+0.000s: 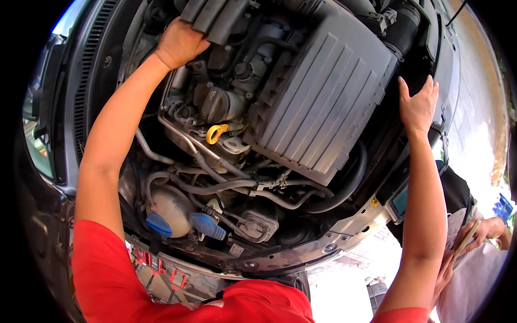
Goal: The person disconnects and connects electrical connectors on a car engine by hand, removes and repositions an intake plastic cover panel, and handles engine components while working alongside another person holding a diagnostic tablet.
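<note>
My left hand [182, 44] reaches to the back of a car's engine bay, against a ribbed black plastic piece [211, 20]. That piece hides its fingers, so whether they grip anything does not show. Over on the right, my right hand [419, 107] is open, thumb and fingers apart, beside the large ribbed air filter box [328, 91] near the car's front edge. Between my arms are the black oil filler cap [216, 104] and the yellow dipstick loop [216, 133].
Hoses [221, 187] cross in front of the engine. Nearer me sit a reservoir [171, 207] with a blue cap and a second blue cap [207, 226]. A dark device with a screen [399, 202] rests at the front edge. Another person's hands [478, 231] are at lower right.
</note>
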Available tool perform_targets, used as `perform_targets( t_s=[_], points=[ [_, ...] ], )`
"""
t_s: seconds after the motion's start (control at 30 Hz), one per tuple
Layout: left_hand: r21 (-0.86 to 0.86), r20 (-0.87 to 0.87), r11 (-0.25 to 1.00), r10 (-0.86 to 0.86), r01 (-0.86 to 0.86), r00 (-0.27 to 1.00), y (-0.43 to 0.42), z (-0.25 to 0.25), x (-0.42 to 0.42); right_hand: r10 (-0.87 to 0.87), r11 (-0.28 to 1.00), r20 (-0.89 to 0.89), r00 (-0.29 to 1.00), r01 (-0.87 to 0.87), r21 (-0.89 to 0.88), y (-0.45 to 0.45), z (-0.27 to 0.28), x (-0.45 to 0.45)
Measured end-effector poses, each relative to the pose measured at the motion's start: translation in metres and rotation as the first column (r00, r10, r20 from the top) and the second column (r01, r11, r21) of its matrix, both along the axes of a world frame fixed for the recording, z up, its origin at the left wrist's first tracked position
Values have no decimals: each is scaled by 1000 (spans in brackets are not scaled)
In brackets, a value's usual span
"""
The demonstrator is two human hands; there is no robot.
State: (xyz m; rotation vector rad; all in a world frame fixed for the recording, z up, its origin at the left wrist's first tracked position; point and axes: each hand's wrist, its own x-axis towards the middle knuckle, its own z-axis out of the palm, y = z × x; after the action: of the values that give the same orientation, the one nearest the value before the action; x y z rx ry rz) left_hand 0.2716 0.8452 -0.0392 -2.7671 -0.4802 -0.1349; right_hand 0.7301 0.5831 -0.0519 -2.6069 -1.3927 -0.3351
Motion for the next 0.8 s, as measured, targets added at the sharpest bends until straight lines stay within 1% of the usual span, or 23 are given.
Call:
perform_targets(
  t_s=[0.03, 0.07, 0.13, 0.17, 0.23, 0.27, 0.33, 0.37, 0.43, 0.47, 0.53, 0.57, 0.6, 0.67, 0.7, 0.73, 0.8],
  points=[
    [20, -40, 1000, 8, -7, 999, -1, 0, 0, 3, 1000, 6, 1000, -3, 1, 0, 0, 0],
    [20, -44, 1000, 9, -8, 999, -2, -1, -1, 4, 1000, 2, 1000, -4, 1, -1, 0, -1],
    [45, -115, 993, 110, -106, 987, -1, -5, -3, -1, 1000, -10, 1000, 1, 3, -1, 2, -2],
    [46, -115, 993, 112, -107, 987, -1, -5, -2, 0, 1000, -10, 1000, 0, 3, 0, 2, -1],
    [104, -94, 993, 73, -64, 993, -2, -5, -1, 3, 1000, -7, 1000, -3, 12, 0, 1, -1],
    [101, -96, 993, 74, -65, 993, -4, -3, 0, 4, 1000, -8, 1000, -4, 10, -1, 0, -1],
    [94, -204, 989, 128, -111, 970, -8, 4, 2, -2, 1000, 4, 1000, 1, 13, 0, 0, -1],
    [96, -203, 989, 132, -114, 970, -6, 0, 1, 2, 1000, 5, 1000, -2, 15, 0, 0, -1],
    [59, -94, 994, 93, -88, 991, 0, -9, -5, -1, 1000, -5, 1000, 1, 19, 0, 1, -2],
    [67, -91, 993, 104, -98, 990, -2, -5, -5, 9, 1000, -2, 1000, -9, 28, 0, 1, -2],
    [42, -206, 987, 163, -157, 965, -9, 7, 2, 8, 1000, -11, 1000, -8, 23, 0, 2, -3],
    [12, -199, 979, 200, -201, 959, -9, 7, 4, 5, 1000, -28, 1000, -4, 18, 0, 5, -6],
    [-26, -136, 986, 163, -167, 977, -11, 11, 4, -6, 1000, -35, 999, 7, 12, 0, 5, -7],
    [-154, 54, 984, 100, -90, 994, -7, 10, 2, -42, 999, -52, 998, 41, -25, 1, 7, -9],
    [-186, -59, 977, 93, -102, 994, -7, 17, 1, -54, 998, -54, 997, 52, -37, 1, 8, -10],
    [-175, -42, 979, 96, -102, 994, -5, 18, 1, -67, 997, -57, 996, 64, -52, 1, 9, -11],
    [-300, 177, 953, 101, -44, 979, -2, 10, 3, -81, 995, -49, 996, 78, -62, 1, 9, -13]
  ],
)
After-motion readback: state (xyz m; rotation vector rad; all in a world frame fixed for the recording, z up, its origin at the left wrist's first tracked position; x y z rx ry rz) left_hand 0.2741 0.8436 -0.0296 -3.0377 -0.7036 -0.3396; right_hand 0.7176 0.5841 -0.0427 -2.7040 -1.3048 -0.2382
